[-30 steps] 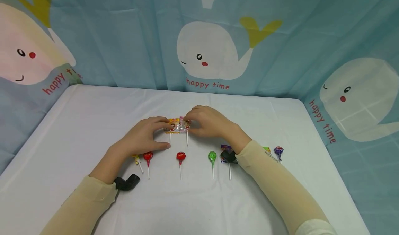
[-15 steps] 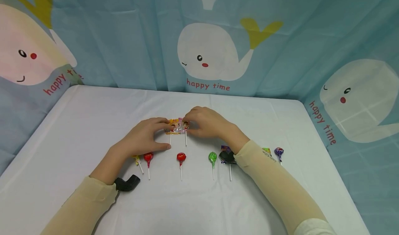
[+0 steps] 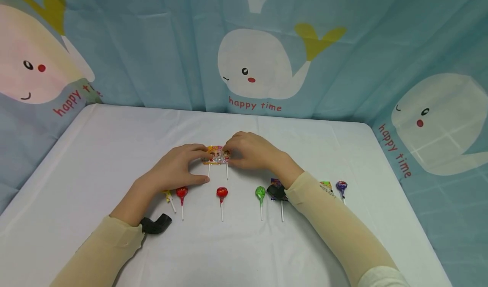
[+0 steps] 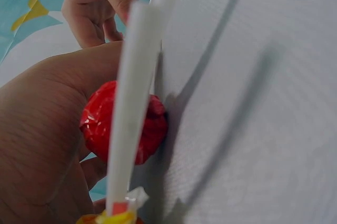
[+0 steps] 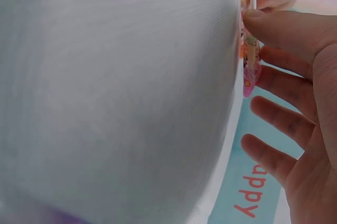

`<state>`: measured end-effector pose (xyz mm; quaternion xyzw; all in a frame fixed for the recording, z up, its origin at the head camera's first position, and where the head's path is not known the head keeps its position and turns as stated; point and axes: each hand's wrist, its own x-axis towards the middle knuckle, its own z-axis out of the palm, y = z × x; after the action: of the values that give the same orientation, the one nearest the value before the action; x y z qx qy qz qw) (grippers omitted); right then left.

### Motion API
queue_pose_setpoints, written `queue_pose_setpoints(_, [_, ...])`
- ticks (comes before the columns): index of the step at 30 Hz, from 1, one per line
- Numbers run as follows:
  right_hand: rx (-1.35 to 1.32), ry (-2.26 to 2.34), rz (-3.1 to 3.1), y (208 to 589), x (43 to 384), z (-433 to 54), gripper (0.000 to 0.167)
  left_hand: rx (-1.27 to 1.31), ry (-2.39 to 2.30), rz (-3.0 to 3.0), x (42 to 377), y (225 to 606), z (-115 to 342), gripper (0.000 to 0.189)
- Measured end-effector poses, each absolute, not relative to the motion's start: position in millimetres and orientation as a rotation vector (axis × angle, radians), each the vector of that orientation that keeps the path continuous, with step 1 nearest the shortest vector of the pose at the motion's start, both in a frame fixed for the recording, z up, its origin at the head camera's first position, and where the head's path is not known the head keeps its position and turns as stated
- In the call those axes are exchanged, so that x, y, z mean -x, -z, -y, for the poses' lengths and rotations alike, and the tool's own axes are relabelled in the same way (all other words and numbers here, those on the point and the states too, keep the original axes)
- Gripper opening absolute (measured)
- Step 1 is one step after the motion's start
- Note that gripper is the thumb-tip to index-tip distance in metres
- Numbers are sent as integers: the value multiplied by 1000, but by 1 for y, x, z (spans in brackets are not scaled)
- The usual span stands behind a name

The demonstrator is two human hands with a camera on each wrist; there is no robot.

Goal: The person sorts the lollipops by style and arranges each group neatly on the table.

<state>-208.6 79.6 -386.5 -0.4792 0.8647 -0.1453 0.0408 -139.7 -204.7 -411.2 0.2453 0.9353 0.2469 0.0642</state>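
Note:
At the middle of the white table, a lollipop in a flat orange wrapper (image 3: 214, 156) lies with its white stick toward me. My left hand (image 3: 171, 168) rests over its left side, fingers extended, fingertips on the wrapper and thumb near the stick's end. A second lollipop, in a clear and pink wrapper (image 5: 249, 79), lies right beside it, the wrappers overlapping in the head view. With thumb and forefinger my right hand (image 3: 253, 150) pinches this one by its right edge; the other fingers are spread in the right wrist view. A red ball lollipop (image 4: 97, 124) shows close to the left wrist.
Nearer to me runs a row of lollipops: yellow (image 3: 167, 195), two red, one at centre (image 3: 222, 192), green (image 3: 260, 192), purple-wrapped (image 3: 276, 182), green-yellow (image 3: 326, 186) and purple (image 3: 341, 186). The forearms and black wrist mounts (image 3: 156, 224) overlap some. A whale-printed curtain (image 3: 171, 58) hangs behind.
My right hand has moved slightly left, bringing the pink-wrapped lollipop against the orange one. My left hand has stayed in place.

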Motion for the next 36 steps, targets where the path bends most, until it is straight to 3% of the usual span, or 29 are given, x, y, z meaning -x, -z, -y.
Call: queue_pose_setpoints(36, [1460, 402, -2627, 390, 207, -77, 32, -739, -749, -2816, 140, 409, 204, 63])
